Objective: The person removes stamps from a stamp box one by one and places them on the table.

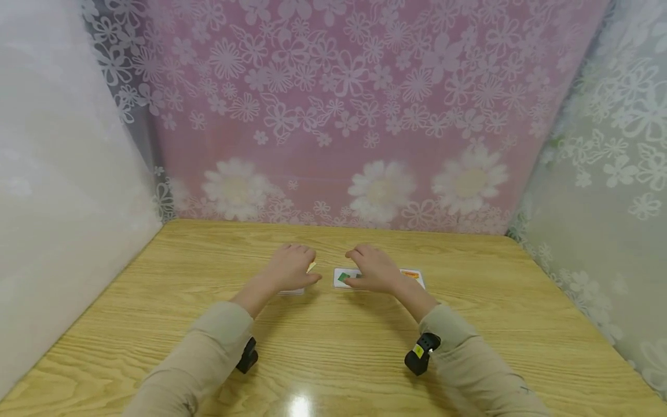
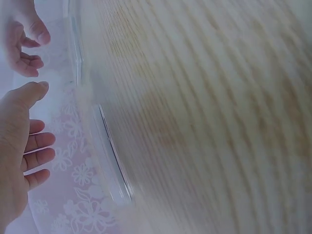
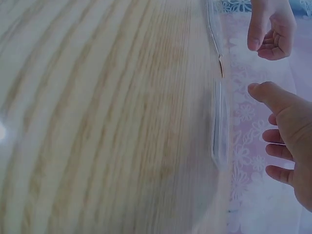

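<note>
My left hand (image 1: pixel 292 267) hovers over a flat white stack (image 1: pixel 292 292), which it mostly covers in the head view. A small yellow piece (image 1: pixel 311 267) peeks out beside its fingers. To the right, my right hand (image 1: pixel 376 272) hangs above a white card (image 1: pixel 340 284) with green shapes on its left part and an orange print (image 1: pixel 410 275) at its right end; the card's middle is hidden. Both wrist views show the fingers spread loosely, thumbs pointing toward each other, nothing held. From the left wrist, the left stack (image 2: pixel 114 163) lies flat, apart from the left hand (image 2: pixel 14 141).
A wood-grain table (image 1: pixel 333 347) spreads under both arms. Behind it hangs a pink flowered curtain (image 1: pixel 323 133), with pale sheets (image 1: pixel 62 174) on the left and flowered ones on the right. Black wrist cameras (image 1: pixel 421 353) hang below both sleeves.
</note>
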`<state>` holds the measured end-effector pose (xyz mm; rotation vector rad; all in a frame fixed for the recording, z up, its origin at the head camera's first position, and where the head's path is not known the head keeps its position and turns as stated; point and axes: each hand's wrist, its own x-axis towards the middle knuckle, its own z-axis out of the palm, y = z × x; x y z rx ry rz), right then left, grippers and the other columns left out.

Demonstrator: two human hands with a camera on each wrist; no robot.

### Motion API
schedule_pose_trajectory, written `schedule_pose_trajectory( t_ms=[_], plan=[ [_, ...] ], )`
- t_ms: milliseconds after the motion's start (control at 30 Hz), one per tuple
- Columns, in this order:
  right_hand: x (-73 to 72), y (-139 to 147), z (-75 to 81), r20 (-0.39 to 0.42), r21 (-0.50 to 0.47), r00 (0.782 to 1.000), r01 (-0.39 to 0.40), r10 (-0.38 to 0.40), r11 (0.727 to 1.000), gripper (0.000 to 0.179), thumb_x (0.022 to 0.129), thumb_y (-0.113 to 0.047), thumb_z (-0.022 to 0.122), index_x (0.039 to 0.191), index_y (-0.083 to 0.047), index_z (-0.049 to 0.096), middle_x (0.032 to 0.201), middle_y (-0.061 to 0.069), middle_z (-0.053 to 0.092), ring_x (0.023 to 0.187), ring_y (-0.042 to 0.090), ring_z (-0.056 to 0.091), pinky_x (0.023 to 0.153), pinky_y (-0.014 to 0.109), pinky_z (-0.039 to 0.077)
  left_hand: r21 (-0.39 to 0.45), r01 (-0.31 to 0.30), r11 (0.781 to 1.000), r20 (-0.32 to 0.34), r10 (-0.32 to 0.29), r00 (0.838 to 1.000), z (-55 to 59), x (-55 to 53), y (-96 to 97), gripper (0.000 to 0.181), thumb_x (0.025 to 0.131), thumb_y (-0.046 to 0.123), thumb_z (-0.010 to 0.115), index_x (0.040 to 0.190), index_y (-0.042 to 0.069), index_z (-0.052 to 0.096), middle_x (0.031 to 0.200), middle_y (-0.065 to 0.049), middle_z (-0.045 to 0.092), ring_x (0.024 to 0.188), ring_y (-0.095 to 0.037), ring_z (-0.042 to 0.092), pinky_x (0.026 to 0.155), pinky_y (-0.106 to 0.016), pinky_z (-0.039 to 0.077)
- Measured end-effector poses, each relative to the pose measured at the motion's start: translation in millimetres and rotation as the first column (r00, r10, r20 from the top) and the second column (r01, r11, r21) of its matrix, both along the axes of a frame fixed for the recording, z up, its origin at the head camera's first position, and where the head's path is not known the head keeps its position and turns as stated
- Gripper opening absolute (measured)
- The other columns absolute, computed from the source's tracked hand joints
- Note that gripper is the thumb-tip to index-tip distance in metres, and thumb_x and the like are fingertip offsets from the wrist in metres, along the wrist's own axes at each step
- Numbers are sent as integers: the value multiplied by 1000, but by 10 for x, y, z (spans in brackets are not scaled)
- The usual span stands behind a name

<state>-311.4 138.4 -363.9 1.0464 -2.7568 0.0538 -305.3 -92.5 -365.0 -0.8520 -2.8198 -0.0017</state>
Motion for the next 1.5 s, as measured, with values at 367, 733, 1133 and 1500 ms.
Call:
schedule_pose_trajectory(
  t_ms=[367,733,1133,1500],
  plan=[
    [-124,175,-77,91,76,991,92,-99,993,72,78,-49,68,131,-5,47,122,12,50,114,30,45,90,49,39,-87,-60,994,38,64,997,-40,-99,242,61,82,57,58,118,7,55,116,-8,60,112,-27,51,99,-43,34],
    [-187,282,-148,179,119,976,100,-120,988,73,76,-49,70,130,-4,49,123,12,50,114,28,44,92,47,39,-200,-25,979,83,43,996,-175,-131,457,77,78,69,52,124,6,52,126,-8,53,119,-24,45,99,-40,34],
    [-217,288,-168,213,162,970,82,-116,983,69,78,-52,65,128,-6,52,120,9,50,109,25,44,90,44,39,-174,26,984,161,2,987,-191,-126,554,75,81,67,49,124,6,52,121,-7,53,114,-22,45,99,-39,32],
    [-243,277,-181,263,105,960,69,-95,992,56,79,-45,66,122,-9,56,113,3,50,101,20,43,83,39,39,-199,41,979,167,-8,986,-184,-163,607,71,83,65,49,124,7,53,120,-7,52,110,-22,46,96,-39,34]
  ],
)
